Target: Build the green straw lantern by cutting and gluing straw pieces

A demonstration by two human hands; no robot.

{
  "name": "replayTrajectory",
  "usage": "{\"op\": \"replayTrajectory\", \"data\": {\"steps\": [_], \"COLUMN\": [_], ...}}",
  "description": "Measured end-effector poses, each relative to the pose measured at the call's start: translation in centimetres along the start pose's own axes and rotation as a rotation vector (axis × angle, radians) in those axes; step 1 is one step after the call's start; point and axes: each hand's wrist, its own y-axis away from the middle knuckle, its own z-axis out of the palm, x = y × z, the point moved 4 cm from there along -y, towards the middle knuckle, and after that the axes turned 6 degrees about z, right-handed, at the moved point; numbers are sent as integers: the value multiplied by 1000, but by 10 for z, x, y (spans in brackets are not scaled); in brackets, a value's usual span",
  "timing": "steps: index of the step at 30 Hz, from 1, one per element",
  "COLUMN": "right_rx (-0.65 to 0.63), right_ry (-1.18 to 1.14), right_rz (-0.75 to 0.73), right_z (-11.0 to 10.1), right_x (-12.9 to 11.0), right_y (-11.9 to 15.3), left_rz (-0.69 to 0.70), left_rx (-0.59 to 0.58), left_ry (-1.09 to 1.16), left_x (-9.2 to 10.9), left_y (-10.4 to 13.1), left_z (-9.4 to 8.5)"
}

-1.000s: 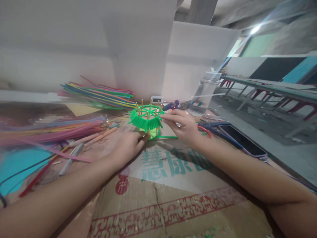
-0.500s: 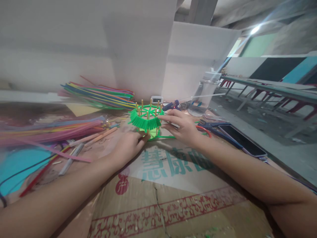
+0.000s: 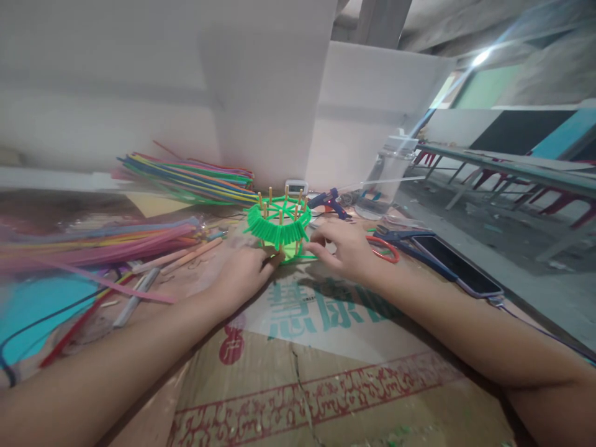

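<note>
A round green pipe-cleaner frame [image 3: 278, 233] stands on the cardboard, with thin wooden posts rising through it. Close loops of green pipe cleaner wrap the front of its upper ring, and straight spokes cross the top. Low at the front left, my left hand [image 3: 249, 268] grips the frame by its base, thumb and fingers around a post. My right hand [image 3: 345, 248] is at the right side just below the ring, its thumb and forefinger curled at a green pipe cleaner [image 3: 306, 237]. The fingertips partly hide that strand.
Bundles of coloured pipe cleaners [image 3: 195, 180] lie at the back left, more at the left. A blue glue gun [image 3: 328, 200], a small white timer [image 3: 297, 186] and a clear water bottle [image 3: 388, 177] stand behind. Orange-handled pliers [image 3: 384, 248] and a phone [image 3: 459, 266] lie right.
My right hand has dropped from the top edge of the ring to just below it, and its fingers have curled in. The left hand keeps its hold on the base.
</note>
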Motion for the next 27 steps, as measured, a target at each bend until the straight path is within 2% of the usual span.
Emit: {"op": "replayTrajectory", "data": {"steps": [8, 14, 21, 27], "right_rx": [-154, -180, -179, -169], "right_ry": [-301, -509, -439, -169], "right_rz": [422, 568, 517, 214], "right_z": [9, 13, 12, 6], "right_x": [-2, -3, 1, -3], "right_y": [-2, -4, -7, -10], "left_rz": [25, 34, 33, 25], "left_rx": [14, 27, 25, 15], "left_ry": [-19, -20, -20, -3], "left_x": [1, 2, 2, 2], "left_y": [0, -1, -1, 0], "left_z": [0, -1, -1, -1]}}
